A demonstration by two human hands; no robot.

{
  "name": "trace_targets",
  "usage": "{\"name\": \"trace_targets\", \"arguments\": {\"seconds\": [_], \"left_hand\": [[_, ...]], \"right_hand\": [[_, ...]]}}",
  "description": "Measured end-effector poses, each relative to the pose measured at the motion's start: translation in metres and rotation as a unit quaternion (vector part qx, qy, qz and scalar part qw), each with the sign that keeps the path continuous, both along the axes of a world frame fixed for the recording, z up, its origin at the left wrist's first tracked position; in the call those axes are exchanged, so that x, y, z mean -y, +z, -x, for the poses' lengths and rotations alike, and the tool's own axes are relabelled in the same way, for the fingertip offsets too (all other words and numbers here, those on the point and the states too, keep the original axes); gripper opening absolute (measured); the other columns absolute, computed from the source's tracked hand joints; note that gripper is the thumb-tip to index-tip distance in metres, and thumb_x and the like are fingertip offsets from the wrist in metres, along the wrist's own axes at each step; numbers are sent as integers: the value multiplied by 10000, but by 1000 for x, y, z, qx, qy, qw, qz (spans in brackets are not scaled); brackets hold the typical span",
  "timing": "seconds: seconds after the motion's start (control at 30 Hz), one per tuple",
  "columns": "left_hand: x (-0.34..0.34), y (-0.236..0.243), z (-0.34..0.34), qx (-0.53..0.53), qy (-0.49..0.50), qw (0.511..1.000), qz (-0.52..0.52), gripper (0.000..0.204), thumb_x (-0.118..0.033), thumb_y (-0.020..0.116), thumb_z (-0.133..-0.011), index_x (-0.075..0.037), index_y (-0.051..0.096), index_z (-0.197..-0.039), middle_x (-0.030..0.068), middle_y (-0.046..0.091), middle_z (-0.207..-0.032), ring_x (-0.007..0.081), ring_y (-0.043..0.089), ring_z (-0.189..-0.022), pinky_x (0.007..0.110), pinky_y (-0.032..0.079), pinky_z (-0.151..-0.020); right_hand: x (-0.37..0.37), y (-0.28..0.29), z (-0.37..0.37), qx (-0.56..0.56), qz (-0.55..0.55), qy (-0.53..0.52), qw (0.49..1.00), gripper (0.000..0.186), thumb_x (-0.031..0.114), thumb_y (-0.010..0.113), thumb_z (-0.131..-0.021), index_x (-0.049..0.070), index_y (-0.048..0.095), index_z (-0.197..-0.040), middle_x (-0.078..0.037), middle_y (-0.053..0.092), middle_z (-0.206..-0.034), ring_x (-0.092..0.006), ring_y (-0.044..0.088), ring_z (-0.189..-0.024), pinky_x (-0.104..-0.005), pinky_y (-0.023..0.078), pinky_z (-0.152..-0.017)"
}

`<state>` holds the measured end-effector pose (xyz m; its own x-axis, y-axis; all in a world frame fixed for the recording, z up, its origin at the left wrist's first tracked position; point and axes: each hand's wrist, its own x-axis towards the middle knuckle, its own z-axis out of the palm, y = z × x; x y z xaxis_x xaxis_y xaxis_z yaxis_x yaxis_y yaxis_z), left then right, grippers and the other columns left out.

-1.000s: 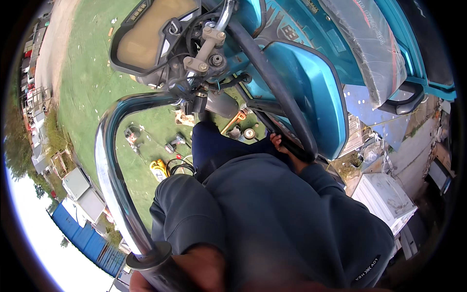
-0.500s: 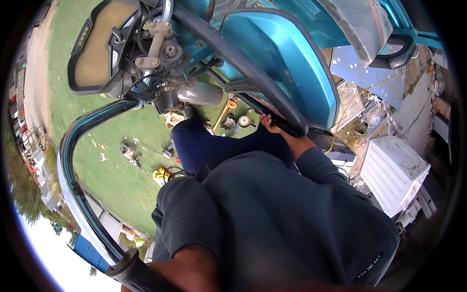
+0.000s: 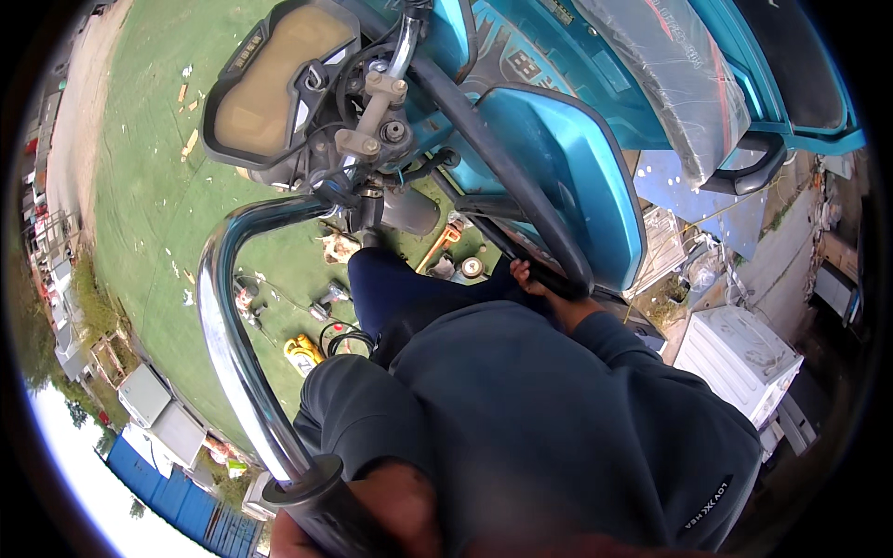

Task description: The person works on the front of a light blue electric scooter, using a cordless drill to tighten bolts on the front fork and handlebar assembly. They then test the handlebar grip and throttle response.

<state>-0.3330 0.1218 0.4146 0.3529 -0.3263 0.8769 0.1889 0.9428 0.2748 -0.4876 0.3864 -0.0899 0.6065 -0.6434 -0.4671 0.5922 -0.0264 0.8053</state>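
Note:
My left hand is closed round the black rubber grip of the curved chrome handlebar, low in the picture and partly cut off. My right hand grips a black tubular bar below the angular turquoise body panel. Above my hands are the dash display, the handlebar clamp with cables, and the vehicle's turquoise body, with a grey plastic-wrapped cushion on it. My dark-clothed legs and torso are beneath.
Green ground carries several tools, a yellow power tool, an orange pipe wrench, a black hose coil and scraps. At right are a white appliance casing, a blue sheet and debris. A blue fence stands at far left.
Compared with half a second ago, the vehicle and handlebar appear lower and further right, back near where they were one second ago. Both hands keep their hold.

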Motion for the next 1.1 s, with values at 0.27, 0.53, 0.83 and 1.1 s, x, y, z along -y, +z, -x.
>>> {"name": "trace_targets", "arguments": {"seconds": [0.27, 0.53, 0.83, 1.1], "left_hand": [[-16, -16, -11, 7, -2, 1000, -13, 208, -289, 603, -882, -138, 506, -778, -65, 484, -666, 84, 534, -683, 286, 457, -693], [-47, -31, -12, 0, -118, 991, -70, 193, -248, 559, -910, -154, 471, -766, -82, 457, -640, 64, 522, -656, 271, 454, -665], [-55, -43, 6, 120, -298, 892, -319, 148, -231, 540, -920, -155, 424, -867, -45, 452, -754, 97, 505, -750, 310, 430, -714], [-49, -52, 23, 404, -214, 758, -465, 214, -257, 550, -918, -134, 425, -1041, 19, 475, -948, 172, 498, -925, 385, 412, -822]], "right_hand": [[3, -22, -10, 43, 2, -3, 999, 372, 229, 705, -810, 12, 503, -1036, -43, 532, -896, -164, 634, -766, -346, 523, -735], [3, -8, -12, -82, -50, -41, 995, 410, 261, 612, -905, -57, 535, -1151, -102, 589, -985, -212, 651, -795, -340, 549, -653], [1, -13, -61, -401, -205, 106, 886, 460, 517, 477, -974, 83, 625, -936, -77, 672, -753, -198, 640, -586, -314, 495, -477], [-51, -128, -50, -480, -292, 256, 787, 617, 480, 765, -822, 14, 617, -1198, -170, 662, -1002, -254, 674, -761, -400, 520, -537]]}}
